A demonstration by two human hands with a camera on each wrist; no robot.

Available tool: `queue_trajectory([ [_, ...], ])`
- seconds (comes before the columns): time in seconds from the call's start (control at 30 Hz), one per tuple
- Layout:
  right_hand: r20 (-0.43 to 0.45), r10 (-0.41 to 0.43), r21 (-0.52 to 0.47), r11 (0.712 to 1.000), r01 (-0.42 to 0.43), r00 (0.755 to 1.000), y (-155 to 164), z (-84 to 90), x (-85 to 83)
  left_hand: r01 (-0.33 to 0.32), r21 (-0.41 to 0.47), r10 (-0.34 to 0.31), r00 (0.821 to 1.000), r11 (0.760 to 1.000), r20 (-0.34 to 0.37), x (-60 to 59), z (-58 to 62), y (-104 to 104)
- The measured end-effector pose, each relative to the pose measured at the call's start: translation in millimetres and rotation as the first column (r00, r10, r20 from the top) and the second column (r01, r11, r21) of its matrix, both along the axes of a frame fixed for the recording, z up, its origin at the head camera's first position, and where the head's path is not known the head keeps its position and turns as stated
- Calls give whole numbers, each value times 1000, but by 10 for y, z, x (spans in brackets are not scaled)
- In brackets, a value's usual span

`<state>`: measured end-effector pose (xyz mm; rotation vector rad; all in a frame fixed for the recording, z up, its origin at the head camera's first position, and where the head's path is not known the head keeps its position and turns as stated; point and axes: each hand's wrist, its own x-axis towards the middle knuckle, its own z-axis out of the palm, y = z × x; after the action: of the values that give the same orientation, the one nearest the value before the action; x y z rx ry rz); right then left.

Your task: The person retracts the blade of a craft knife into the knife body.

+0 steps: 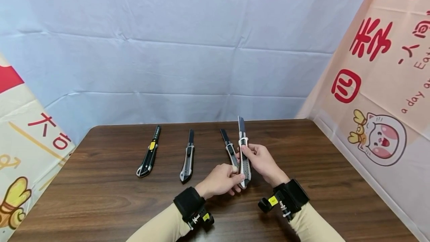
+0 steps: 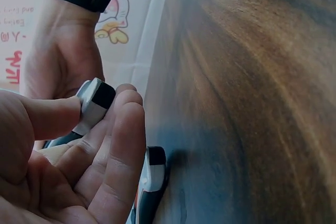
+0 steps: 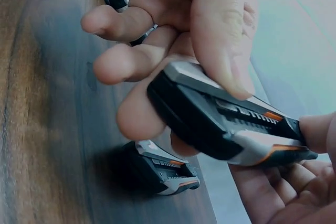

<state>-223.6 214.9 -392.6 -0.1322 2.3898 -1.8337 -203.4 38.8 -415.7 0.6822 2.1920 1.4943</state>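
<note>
A grey-and-black utility knife (image 1: pixel 245 163) with orange trim is held above the table, its blade extended and pointing away from me. My left hand (image 1: pixel 220 179) pinches its butt end between thumb and fingers. Farther up the handle, my right hand (image 1: pixel 265 163) grips it with the thumb on the slider area. In the right wrist view, the held knife (image 3: pixel 210 114) shows its slotted slider track. Just left of it a similar utility knife (image 1: pixel 231 149) lies on the table, partly hidden by my left hand.
Another grey-and-black utility knife (image 1: pixel 187 161) lies left of the hands. Farther left lies a black utility knife with a yellow slider (image 1: pixel 147 159). All rest on a dark wooden table (image 1: pixel 100 182), with a pale cloth (image 1: pixel 174 62) behind and printed cloths at both sides.
</note>
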Motion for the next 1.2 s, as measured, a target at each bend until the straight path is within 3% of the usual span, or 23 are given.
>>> queue_trajectory([
  [0.6, 12, 70, -20, 997, -70, 997, -117, -54, 38, 5, -38, -3, 999, 999, 37, 55, 10, -127],
  [0.83, -19, 132, -15, 991, -133, 991, -143, -79, 44, -1, -15, 2, 998, 1000, 63, 60, -1, -180],
  [1.0, 20, 130, -44, 991, -129, 991, -196, -80, 27, -4, 41, -1, 994, 999, 109, 57, 8, -252],
  [1.2, 60, 143, -44, 989, -141, 988, -246, -77, -10, -3, 53, -2, 996, 999, 95, 40, 19, -355],
])
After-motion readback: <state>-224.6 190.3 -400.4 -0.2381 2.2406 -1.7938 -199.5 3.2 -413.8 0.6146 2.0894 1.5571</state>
